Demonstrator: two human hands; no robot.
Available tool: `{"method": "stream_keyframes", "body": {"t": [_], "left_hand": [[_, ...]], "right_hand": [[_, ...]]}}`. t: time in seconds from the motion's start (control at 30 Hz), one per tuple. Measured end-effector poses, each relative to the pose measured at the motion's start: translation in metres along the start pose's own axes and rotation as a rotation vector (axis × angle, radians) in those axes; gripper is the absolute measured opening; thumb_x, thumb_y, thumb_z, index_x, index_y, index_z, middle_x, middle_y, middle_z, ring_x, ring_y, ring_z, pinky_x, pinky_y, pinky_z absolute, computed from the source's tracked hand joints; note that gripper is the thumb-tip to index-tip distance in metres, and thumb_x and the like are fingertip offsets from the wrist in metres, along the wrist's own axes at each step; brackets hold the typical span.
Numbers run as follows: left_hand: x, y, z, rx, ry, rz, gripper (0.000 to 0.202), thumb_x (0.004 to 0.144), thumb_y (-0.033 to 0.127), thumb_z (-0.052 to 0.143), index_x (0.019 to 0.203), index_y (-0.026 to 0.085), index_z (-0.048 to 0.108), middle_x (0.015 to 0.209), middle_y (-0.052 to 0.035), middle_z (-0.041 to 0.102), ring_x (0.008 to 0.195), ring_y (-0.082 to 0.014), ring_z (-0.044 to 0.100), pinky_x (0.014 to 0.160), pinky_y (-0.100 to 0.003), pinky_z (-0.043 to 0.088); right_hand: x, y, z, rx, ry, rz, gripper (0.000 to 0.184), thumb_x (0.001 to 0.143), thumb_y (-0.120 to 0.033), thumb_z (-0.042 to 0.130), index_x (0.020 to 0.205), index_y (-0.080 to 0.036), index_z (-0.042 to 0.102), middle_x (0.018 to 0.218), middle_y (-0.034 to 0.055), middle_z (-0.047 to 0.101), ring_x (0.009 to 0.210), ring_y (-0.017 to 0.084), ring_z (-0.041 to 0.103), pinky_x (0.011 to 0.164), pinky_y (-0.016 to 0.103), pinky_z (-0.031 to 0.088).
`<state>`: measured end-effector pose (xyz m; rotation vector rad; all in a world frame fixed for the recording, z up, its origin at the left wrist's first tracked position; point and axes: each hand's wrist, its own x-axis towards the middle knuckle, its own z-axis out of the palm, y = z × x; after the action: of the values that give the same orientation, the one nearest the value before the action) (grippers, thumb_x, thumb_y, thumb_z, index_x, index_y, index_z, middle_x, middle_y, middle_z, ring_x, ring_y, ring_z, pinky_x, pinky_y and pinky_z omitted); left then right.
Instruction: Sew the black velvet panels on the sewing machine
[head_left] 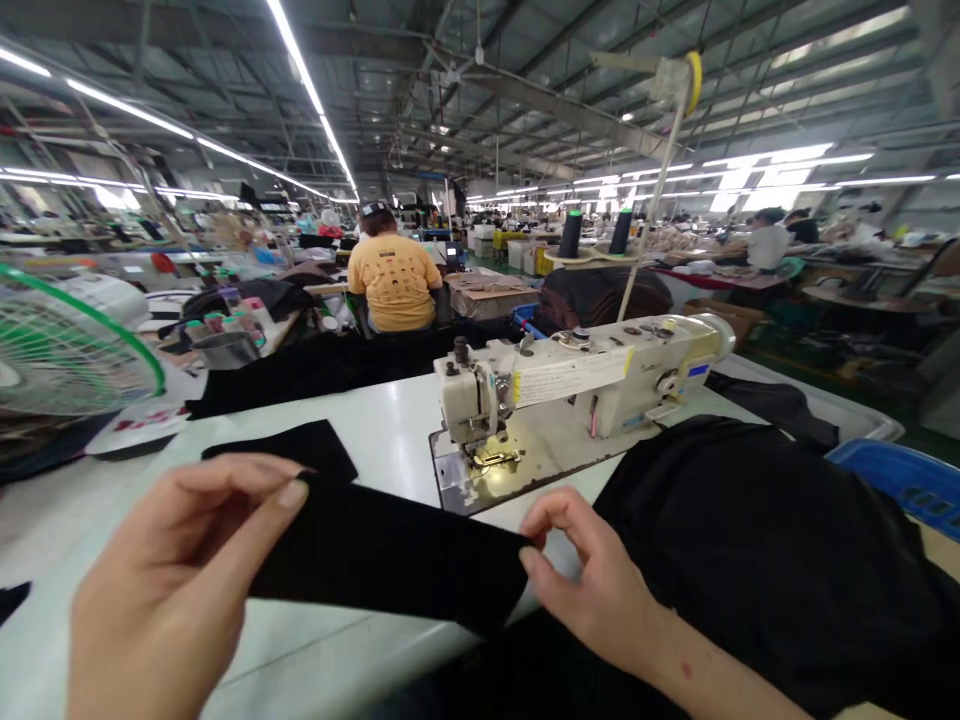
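A black strip of fabric (pixel 397 555) is stretched between my two hands above the near edge of the sewing table (pixel 315 640). My left hand (pixel 187 570) pinches its upper left corner between thumb and fingers. At the other end, my right hand (pixel 581 580) grips the right corner between thumb and forefinger. Behind the strip lies another black fabric piece (pixel 311 447), flat on the table. Beyond my hands stands a white sewing machine (pixel 540 385), its needle area lit over a metal plate.
A large pile of black fabric (pixel 750 560) covers the table's right side, with a blue basket (pixel 907 485) beyond it. On the left is a green fan (pixel 71 345). A co-worker in a yellow shirt (pixel 394 280) sits ahead. Two dark thread cones (pixel 571 236) stand behind the machine.
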<state>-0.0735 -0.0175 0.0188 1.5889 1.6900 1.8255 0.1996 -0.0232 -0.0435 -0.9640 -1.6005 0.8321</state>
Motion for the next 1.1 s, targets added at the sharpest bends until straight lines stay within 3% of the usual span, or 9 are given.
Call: {"method": "stream_keyframes", "body": {"t": [0.07, 0.13, 0.2, 0.27, 0.37, 0.47, 0.63, 0.9, 1.1], "left_hand": [[0.024, 0.015, 0.006, 0.148, -0.111, 0.183, 0.011, 0.076, 0.037, 0.069, 0.083, 0.029, 0.065, 0.087, 0.0012, 0.067, 0.083, -0.0211, 0.062, 0.082, -0.036, 0.048], [0.044, 0.012, 0.029, 0.228, -0.356, 0.253, 0.009, 0.074, 0.034, 0.066, 0.075, 0.025, 0.066, 0.076, 0.0001, 0.066, 0.072, -0.0201, 0.060, 0.073, -0.034, 0.047], [0.051, -0.012, 0.063, 0.177, -0.647, 0.146, 0.004, 0.069, 0.022, 0.063, 0.071, 0.022, 0.066, 0.068, 0.0008, 0.065, 0.065, -0.0174, 0.059, 0.066, -0.029, 0.045], [0.044, -0.050, 0.099, 0.137, -0.804, 0.015, 0.008, 0.066, 0.014, 0.062, 0.068, 0.021, 0.065, 0.061, 0.0021, 0.064, 0.060, -0.0162, 0.058, 0.062, -0.027, 0.044], [0.021, -0.102, 0.138, 0.124, -0.810, -0.035, 0.010, 0.064, 0.009, 0.062, 0.065, 0.020, 0.061, 0.060, 0.0020, 0.062, 0.060, -0.0159, 0.058, 0.060, -0.027, 0.044], [0.003, -0.128, 0.150, 0.113, -0.772, -0.048, 0.013, 0.065, 0.008, 0.062, 0.064, 0.020, 0.056, 0.062, 0.0024, 0.059, 0.061, -0.0150, 0.055, 0.062, -0.027, 0.043], [0.002, -0.135, 0.153, 0.105, -0.762, -0.067, 0.014, 0.065, 0.007, 0.060, 0.067, 0.020, 0.055, 0.065, 0.0037, 0.058, 0.064, -0.0136, 0.053, 0.064, -0.025, 0.042], [0.019, -0.143, 0.182, 0.142, -0.757, -0.175, 0.020, 0.061, 0.007, 0.063, 0.068, 0.020, 0.050, 0.060, 0.0048, 0.057, 0.057, -0.0129, 0.055, 0.056, -0.024, 0.041], [0.020, -0.143, 0.184, 0.197, -0.757, -0.150, 0.019, 0.063, 0.006, 0.063, 0.071, 0.019, 0.052, 0.061, 0.0042, 0.058, 0.058, -0.0135, 0.056, 0.055, -0.024, 0.040]], "right_hand": [[-0.012, -0.007, 0.007, -0.006, -0.175, 0.045, 0.015, 0.078, -0.015, 0.064, 0.085, -0.027, 0.062, 0.078, -0.0037, 0.065, 0.074, 0.015, 0.064, 0.068, 0.023, 0.052], [-0.023, -0.003, 0.014, 0.020, -0.288, 0.115, 0.009, 0.081, -0.018, 0.064, 0.082, -0.027, 0.063, 0.078, -0.0033, 0.068, 0.074, 0.016, 0.065, 0.065, 0.023, 0.051], [-0.032, 0.014, 0.022, 0.026, -0.328, 0.187, 0.006, 0.084, -0.021, 0.064, 0.081, -0.025, 0.066, 0.077, -0.0027, 0.069, 0.074, 0.016, 0.065, 0.067, 0.024, 0.051], [-0.038, 0.039, 0.027, -0.018, -0.342, 0.227, 0.005, 0.084, -0.021, 0.065, 0.082, -0.024, 0.068, 0.078, -0.0017, 0.070, 0.076, 0.017, 0.066, 0.072, 0.026, 0.052], [-0.042, 0.073, 0.026, -0.165, -0.390, 0.108, 0.014, 0.082, -0.011, 0.061, 0.089, -0.022, 0.067, 0.084, 0.0008, 0.071, 0.080, 0.019, 0.067, 0.075, 0.029, 0.052], [-0.043, 0.089, 0.017, -0.361, -0.447, -0.156, 0.026, 0.083, -0.002, 0.050, 0.095, -0.020, 0.063, 0.088, 0.0041, 0.068, 0.082, 0.020, 0.064, 0.075, 0.031, 0.052], [-0.041, 0.088, 0.009, -0.588, -0.445, -0.349, 0.023, 0.086, -0.001, 0.049, 0.094, -0.020, 0.060, 0.090, 0.0048, 0.064, 0.082, 0.021, 0.058, 0.072, 0.034, 0.048], [-0.037, 0.095, 0.019, -0.567, -0.410, -0.390, 0.022, 0.085, 0.000, 0.051, 0.093, -0.019, 0.058, 0.093, 0.0049, 0.065, 0.088, 0.022, 0.058, 0.078, 0.038, 0.047], [-0.038, 0.096, 0.022, -0.564, -0.375, -0.394, 0.024, 0.083, 0.000, 0.049, 0.092, -0.019, 0.058, 0.091, 0.0051, 0.065, 0.086, 0.022, 0.059, 0.077, 0.038, 0.048]]}}
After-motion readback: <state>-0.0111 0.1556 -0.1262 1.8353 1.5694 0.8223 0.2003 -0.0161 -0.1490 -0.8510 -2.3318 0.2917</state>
